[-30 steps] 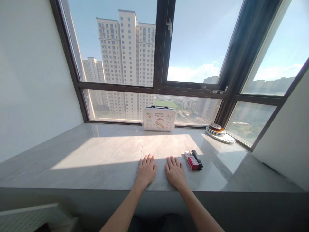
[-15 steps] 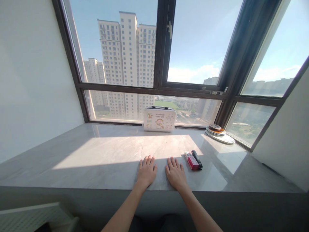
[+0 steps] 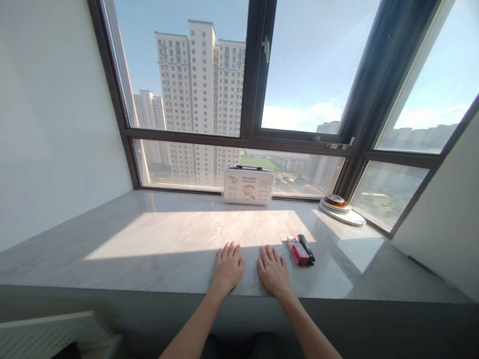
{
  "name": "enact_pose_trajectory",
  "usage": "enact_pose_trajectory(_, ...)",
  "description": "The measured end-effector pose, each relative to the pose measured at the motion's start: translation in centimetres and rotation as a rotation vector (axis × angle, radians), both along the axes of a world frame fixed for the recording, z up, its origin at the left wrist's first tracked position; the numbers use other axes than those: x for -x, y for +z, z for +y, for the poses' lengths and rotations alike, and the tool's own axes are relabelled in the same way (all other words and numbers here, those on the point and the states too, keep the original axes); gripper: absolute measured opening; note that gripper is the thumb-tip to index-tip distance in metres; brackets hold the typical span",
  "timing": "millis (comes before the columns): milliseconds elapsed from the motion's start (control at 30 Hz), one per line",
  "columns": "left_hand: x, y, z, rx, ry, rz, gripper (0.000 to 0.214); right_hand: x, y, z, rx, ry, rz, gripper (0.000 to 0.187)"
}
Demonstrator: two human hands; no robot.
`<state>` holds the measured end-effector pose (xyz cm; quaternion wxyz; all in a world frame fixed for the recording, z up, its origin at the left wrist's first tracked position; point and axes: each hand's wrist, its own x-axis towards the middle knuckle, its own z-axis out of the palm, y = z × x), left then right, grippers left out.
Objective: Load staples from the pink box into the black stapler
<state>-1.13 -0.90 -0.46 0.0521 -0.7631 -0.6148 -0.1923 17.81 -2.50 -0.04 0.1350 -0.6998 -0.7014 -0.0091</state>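
Both palms rest face down on the grey marbled windowsill (image 3: pixel 157 274), near its front edge. My left hand (image 3: pixel 228 267) lies flat with its fingers a little spread and holds nothing. Beside it, with a gap between them, my right hand (image 3: pixel 274 269) is flat in the same way. Just right of that hand lie a small red and white box (image 3: pixel 298 250) and a black stapler (image 3: pixel 306 249), side by side. A white case (image 3: pixel 249 187) with cartoon prints and a dark handle stands upright against the window, beyond both hands.
A stack of round plates or lids (image 3: pixel 339 208) sits in the right corner by the window frame. A white perforated chair-like piece (image 3: pixel 56 331) is below the sill at lower left. Walls close off both sides.
The whole view has shifted very slightly. Both hands stay flat in the same places on the sill, and the objects have not moved.
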Motion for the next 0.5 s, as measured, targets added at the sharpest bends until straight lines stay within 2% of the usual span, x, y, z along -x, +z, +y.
enact_pose_trajectory(500,0.10,-0.10,-0.40,-0.003,-0.004,0.002,0.056,0.12,-0.13,-0.35,-0.010,-0.007,-0.014,0.061)
